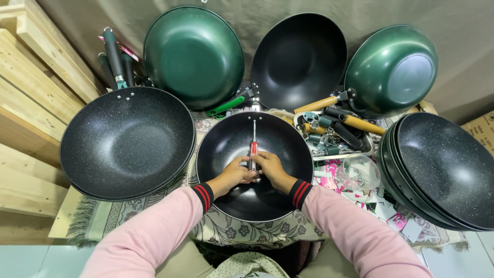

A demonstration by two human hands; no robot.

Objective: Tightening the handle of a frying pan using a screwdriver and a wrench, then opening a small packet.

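A patterned floral cloth (226,226) covers the low table, backed by a drab hanging sheet (92,25) and, left of my hands, stacked pale timber planks (31,77). Open room is scarce. A speckled black wok (127,141) sits just left of my left hand, its rim touching the rim of the central black pan (226,139). To the right of my right hand a nested stack of speckled woks (445,170) crowds the table edge. Beyond my hands, three more lean against the sheet: a green wok (193,54), a black wok (298,59) and a second green wok (391,69) showing its base. Between the central pan and the right-hand stack lie loose wooden and black handles (339,123) and a clear bag of small hardware (360,175).

The screwdriver (253,141) has a red-and-black grip and a bright steel shaft, lying lengthwise and pointing away from me toward the pan's far rim.

My left hand (237,171) and right hand (270,169) are drawn together inside the pan's bowl, both closed around the screwdriver's grip, with the shaft projecting beyond my fingertips. Pink sleeves with striped cuffs (205,195) cross the near rim.
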